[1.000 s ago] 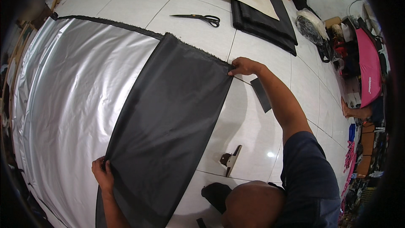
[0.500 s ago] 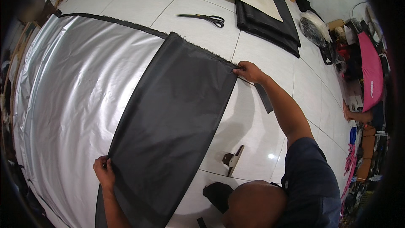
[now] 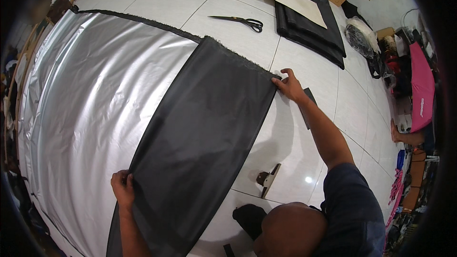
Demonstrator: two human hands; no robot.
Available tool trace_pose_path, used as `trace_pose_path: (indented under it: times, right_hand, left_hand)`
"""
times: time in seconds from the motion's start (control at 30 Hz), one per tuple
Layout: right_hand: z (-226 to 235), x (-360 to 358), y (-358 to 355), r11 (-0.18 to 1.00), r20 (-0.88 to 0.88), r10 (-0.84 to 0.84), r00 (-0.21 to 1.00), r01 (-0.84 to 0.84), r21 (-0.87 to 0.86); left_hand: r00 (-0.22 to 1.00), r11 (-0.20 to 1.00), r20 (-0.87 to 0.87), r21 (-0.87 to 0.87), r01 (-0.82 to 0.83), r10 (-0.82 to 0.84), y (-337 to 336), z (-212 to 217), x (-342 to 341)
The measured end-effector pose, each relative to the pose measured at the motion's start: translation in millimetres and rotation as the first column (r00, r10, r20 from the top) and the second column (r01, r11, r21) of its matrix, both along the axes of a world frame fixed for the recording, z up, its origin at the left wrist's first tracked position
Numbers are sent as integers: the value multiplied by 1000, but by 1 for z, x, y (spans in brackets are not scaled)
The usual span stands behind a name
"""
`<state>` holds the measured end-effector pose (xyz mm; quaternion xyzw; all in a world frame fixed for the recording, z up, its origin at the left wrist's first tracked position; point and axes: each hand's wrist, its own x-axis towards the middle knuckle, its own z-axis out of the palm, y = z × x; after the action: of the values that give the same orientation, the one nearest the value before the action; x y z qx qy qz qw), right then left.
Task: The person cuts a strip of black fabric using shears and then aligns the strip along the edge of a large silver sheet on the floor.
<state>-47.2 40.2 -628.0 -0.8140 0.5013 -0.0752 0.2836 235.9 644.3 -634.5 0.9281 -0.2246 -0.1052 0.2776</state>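
Observation:
A long black fabric panel (image 3: 200, 138) lies folded back over a wide silver sheet (image 3: 81, 109) spread on the white tiled floor. My left hand (image 3: 123, 186) grips the near left edge of the black panel, where it meets the silver sheet. My right hand (image 3: 289, 85) pinches the panel's far right corner against the floor, arm stretched out. A small dark strip (image 3: 309, 107) lies on the tiles partly under my right forearm.
Black scissors (image 3: 240, 21) lie on the tiles beyond the panel. A stack of black fabric (image 3: 312, 24) with a beige pattern piece (image 3: 293, 0) on it sits at the back right. A small metal tool (image 3: 268, 179) lies near my body. Another person's foot (image 3: 404, 135) shows at right.
The black panel's far right corner has moved rightward with my right hand. My left hand stays on the near edge.

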Motion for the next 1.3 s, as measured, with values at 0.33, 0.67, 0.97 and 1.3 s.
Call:
trace_pose_path:
  times: [0.33, 0.67, 0.97, 1.3]
  right_hand:
    - [55, -110, 235, 448, 64, 890, 451, -892, 59]
    - [45, -153, 264, 737, -53, -19, 998, 50, 674]
    - [13, -136, 291, 532, 128, -352, 927, 86, 842]
    - [9, -75, 322, 574, 190, -395, 899, 80, 815]
  left_hand:
    - [994, 998, 106, 58, -23, 17, -9, 13, -18]
    - [981, 996, 179, 55, 63, -72, 0, 1, -9]
    - [991, 997, 133, 83, -2, -9, -5, 3, -13]
    - [999, 991, 47, 135, -19, 13, 2, 8, -11]
